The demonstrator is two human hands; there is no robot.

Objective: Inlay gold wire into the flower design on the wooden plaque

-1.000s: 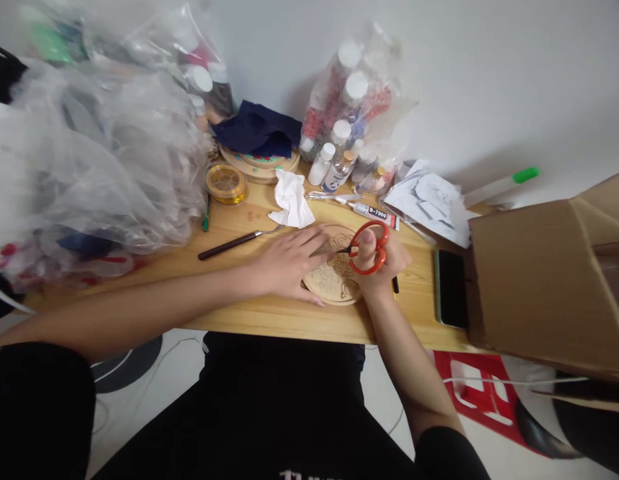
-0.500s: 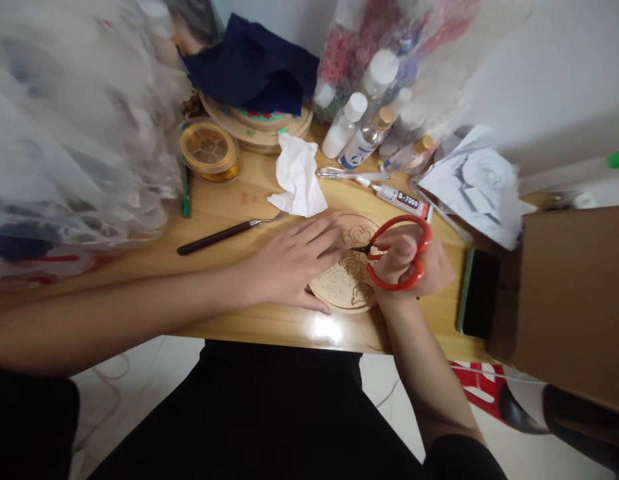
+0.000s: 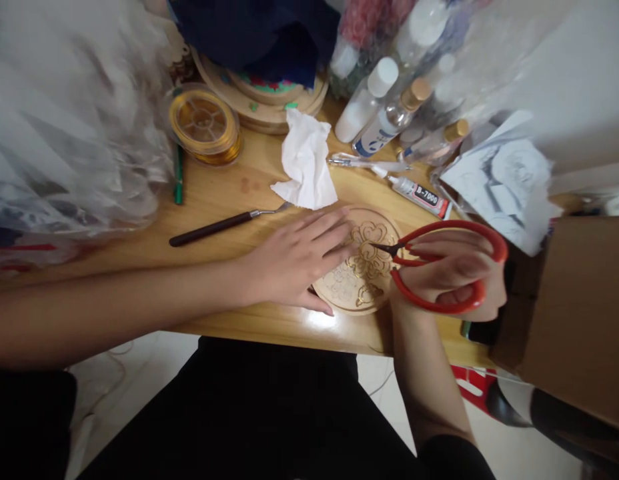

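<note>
A round wooden disc (image 3: 341, 293) with gold wire-like flower outlines lies near the table's front edge. My left hand (image 3: 302, 260) rests on the disc's left side with its fingers stretched out, covering part of it. My right hand (image 3: 462, 270) grips red-handled scissors (image 3: 434, 307), with fingers through the loops. Their dark, narrow blades point left over the flower pattern and look close together. Whether the tips touch the disc, I cannot tell.
Behind the disc lie a crumpled white tissue (image 3: 308, 160), a dark-handled metal tool (image 3: 212, 229) and a glue tube (image 3: 423, 195). A spool of gold wire (image 3: 203, 125) and several bottles (image 3: 384, 125) stand farther back. A cardboard box (image 3: 582, 293) is at the right.
My right hand and the scissors have moved right and appear larger, and the blade tips have shifted right over the disc. My left hand stays on it. The view has shifted slightly.
</note>
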